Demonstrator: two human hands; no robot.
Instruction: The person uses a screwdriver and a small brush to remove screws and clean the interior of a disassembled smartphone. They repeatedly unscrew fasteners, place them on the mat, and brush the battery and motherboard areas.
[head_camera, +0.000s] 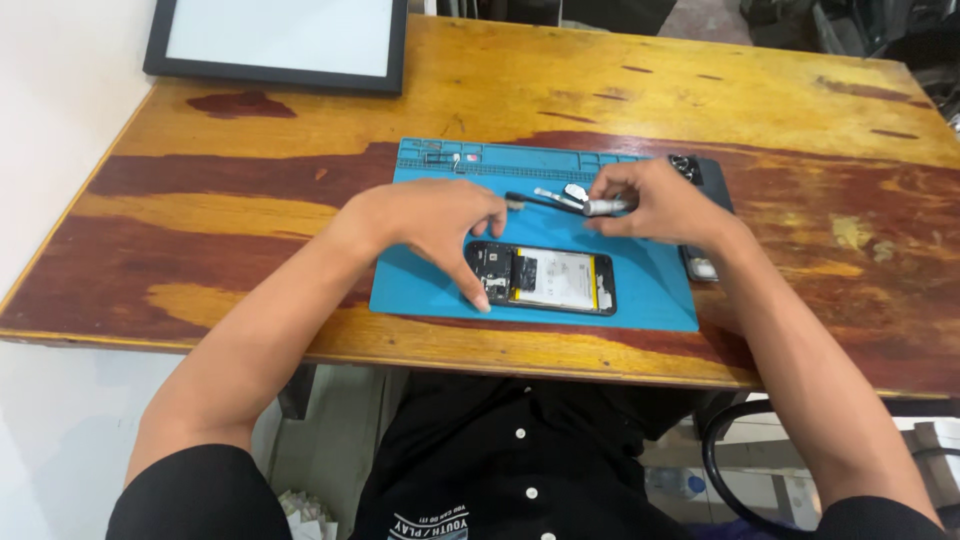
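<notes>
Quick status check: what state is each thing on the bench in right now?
Phone: back off, insides showing, flat on the blue mat.
Left hand: fingers on the phone's left end.
Right hand: gripping a small silver tool.
Back cover: lying off the phone at the mat's right edge.
Picture frame: flat on the table.

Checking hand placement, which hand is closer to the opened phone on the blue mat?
Left. The left hand touches the opened phone at its near corner; the right hand is above it, at the tools.

Left hand (440, 222) steadies opened phone (541, 277); right hand (655, 203) grips screwdriver (607, 207).
</notes>
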